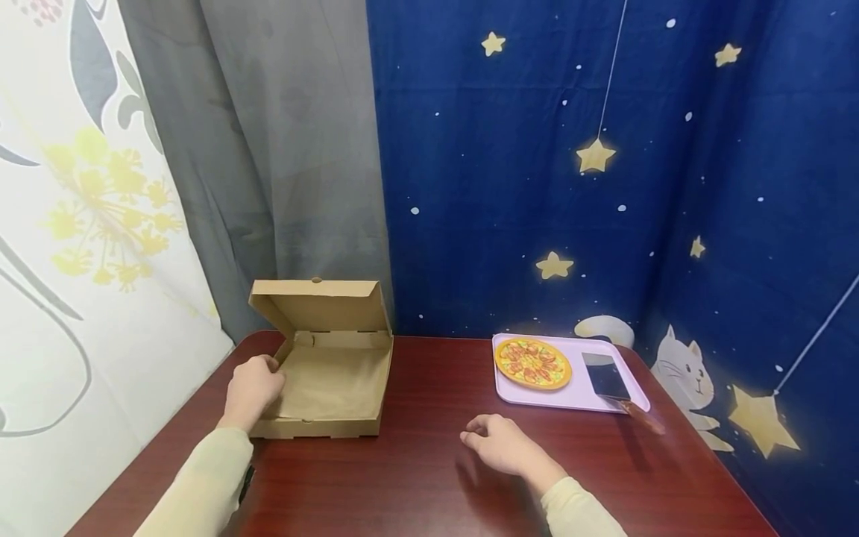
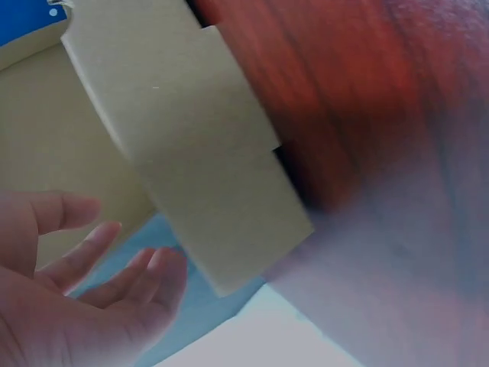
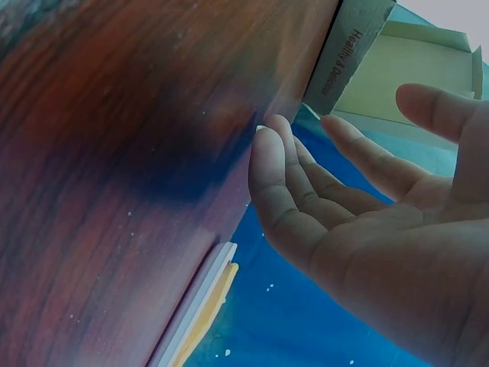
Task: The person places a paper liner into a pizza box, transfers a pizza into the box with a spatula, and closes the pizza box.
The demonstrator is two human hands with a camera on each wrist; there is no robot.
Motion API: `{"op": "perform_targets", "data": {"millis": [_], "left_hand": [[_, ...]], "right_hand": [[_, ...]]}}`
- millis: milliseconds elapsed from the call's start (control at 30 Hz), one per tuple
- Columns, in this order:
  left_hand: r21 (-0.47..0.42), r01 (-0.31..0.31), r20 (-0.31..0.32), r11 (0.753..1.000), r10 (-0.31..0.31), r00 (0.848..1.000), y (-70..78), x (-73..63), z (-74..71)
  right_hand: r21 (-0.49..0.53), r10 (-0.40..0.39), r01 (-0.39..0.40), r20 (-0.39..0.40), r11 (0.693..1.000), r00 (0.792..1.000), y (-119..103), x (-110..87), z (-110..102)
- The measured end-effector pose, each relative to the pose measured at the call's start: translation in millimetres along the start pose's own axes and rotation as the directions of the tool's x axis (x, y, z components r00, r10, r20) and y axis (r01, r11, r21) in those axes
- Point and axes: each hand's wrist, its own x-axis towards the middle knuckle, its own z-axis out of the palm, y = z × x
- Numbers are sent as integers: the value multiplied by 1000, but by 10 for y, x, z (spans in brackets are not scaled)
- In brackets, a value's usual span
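A brown cardboard pizza box (image 1: 335, 380) stands on the left of the table with its lid raised. My left hand (image 1: 253, 391) is at the box's left side; in the left wrist view its fingers (image 2: 164, 279) are loosely bent near the front wall, with nothing seen between them. Whether they touch the box I cannot tell. Over the table's middle hovers my right hand (image 1: 499, 445), its relaxed fingers (image 3: 267, 164) holding nothing. To its upper right, a round toy pizza (image 1: 533, 363) lies on the left part of a lilac tray (image 1: 537, 399).
A spatula (image 1: 606, 377) with a dark flat blade lies on the tray's right part, its handle sticking out past the front rim. Curtains, grey (image 1: 322, 149) and blue with stars (image 1: 470, 186), hang behind the dark red wooden table (image 1: 416, 477).
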Motion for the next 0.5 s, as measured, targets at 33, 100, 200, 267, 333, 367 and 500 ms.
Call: {"op": "perform_targets", "data": {"millis": [33,100,200,267,333,367,500], "left_hand": [[2,-9,-2,1000,9,1000,25,-11,-14],[4,-31,-4,999,31,999,82,-35,-38],[1,-59,-15,998,59,998,193,-86,-61],[-2,-79,-23,997,79,997,266,-121,-69],[0,-99,-27,995,99,995,326,-154,-72],[5,-112,-30,994,112,993,350,-166,-75],[37,-149,-25,988,149,988,443,-234,-102]], "right_hand": [[1,0,0,0,1000,1000,-4,0,-4],[0,1,-1,1,1000,1000,-10,-4,-11],[1,5,-5,2,1000,1000,-16,-10,-14],[1,6,-6,2,1000,1000,-13,-10,-14],[1,4,-4,-2,1000,1000,0,-5,-12],[1,2,-2,-4,1000,1000,9,-3,-11],[1,-6,6,-17,1000,1000,45,5,-18]]}}
